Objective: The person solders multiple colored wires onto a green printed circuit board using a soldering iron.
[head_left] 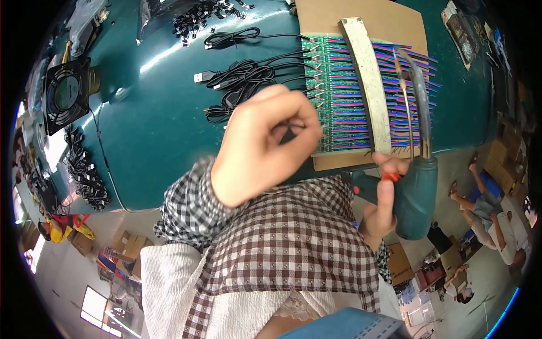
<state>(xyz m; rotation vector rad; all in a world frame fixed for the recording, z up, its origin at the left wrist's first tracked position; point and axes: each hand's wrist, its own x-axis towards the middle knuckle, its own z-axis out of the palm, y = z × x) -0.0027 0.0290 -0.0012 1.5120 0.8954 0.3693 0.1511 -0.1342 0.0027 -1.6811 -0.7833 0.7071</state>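
My left hand [259, 141] is closed in a pinch, thumb and forefinger meeting by the lower left edge of a panel of green circuit boards [319, 107]. Whatever lies between those fingertips is hidden. My right hand [377, 217] grips a green soldering gun [416, 198], a finger at its red trigger [389, 176]. The gun's metal tube and thin feed pipe point away from me, over blue and red wires [398, 113] at the panel's right. Black USB cables [248, 73] run in from the left; some reach the boards' ends. A pale flat bar [367, 79] lies across the wires.
The boards rest on cardboard [361, 17] on a green table [164, 141]. A small fan [68, 96] stands at left, with a black cable bundle [84, 169] nearer me. Small black parts [203, 20] lie at the back, a worn tray [460, 34] far right. People sit beyond the table at right.
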